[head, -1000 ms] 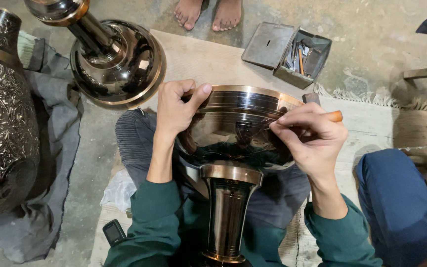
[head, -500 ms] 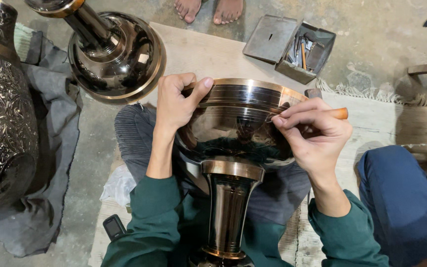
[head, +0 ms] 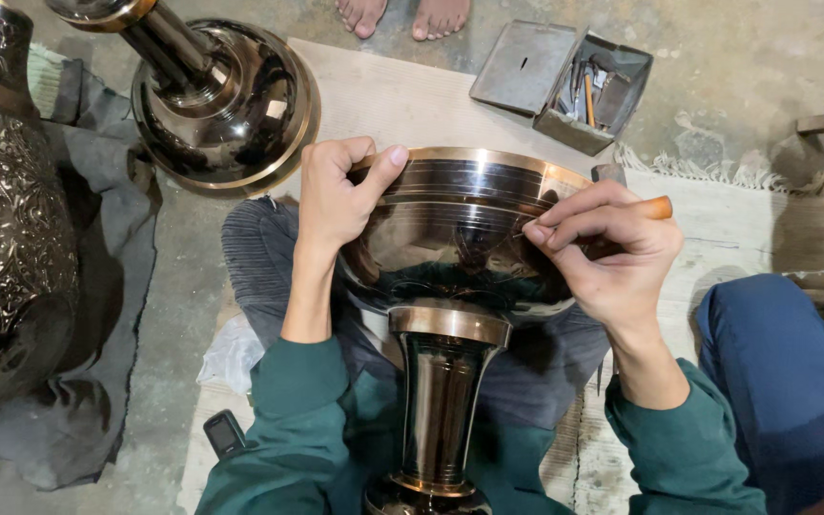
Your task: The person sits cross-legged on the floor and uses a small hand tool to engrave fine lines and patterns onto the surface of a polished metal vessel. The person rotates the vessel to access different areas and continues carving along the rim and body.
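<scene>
Tool [head: 655,207] tip hidden behind right hand [head: 612,257].

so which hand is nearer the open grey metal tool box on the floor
Right. The right hand lies just below the open grey metal tool box; the left hand is farther left, gripping the shiny metal bowl's rim.

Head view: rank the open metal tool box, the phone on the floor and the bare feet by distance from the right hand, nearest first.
From the right hand:
1. Open metal tool box, just above it.
2. Bare feet, top edge, up-left.
3. Phone, lower left, beyond the left sleeve.
</scene>
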